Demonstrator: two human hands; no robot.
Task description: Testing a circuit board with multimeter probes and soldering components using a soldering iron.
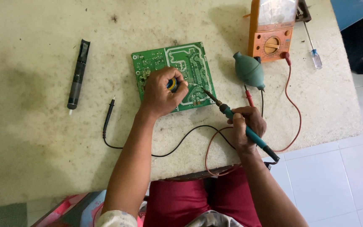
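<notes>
A green circuit board [190,63] lies solder side up on the pale worktop [34,138]. My left hand [160,92] rests on the board and grips a small blue and yellow solder spool [172,84], with a thin wire running right from it. My right hand [246,126] holds a teal-handled soldering iron [236,120] like a pen. The iron's dark tip touches the board near the end of the solder wire.
An orange multimeter [272,31] stands at the back right, with red and black leads trailing to a black probe [109,115] and a red probe [249,96]. A teal rubber blower [249,70], a black desoldering pump [78,75] and a screwdriver [314,50] lie around. The table edge runs at right.
</notes>
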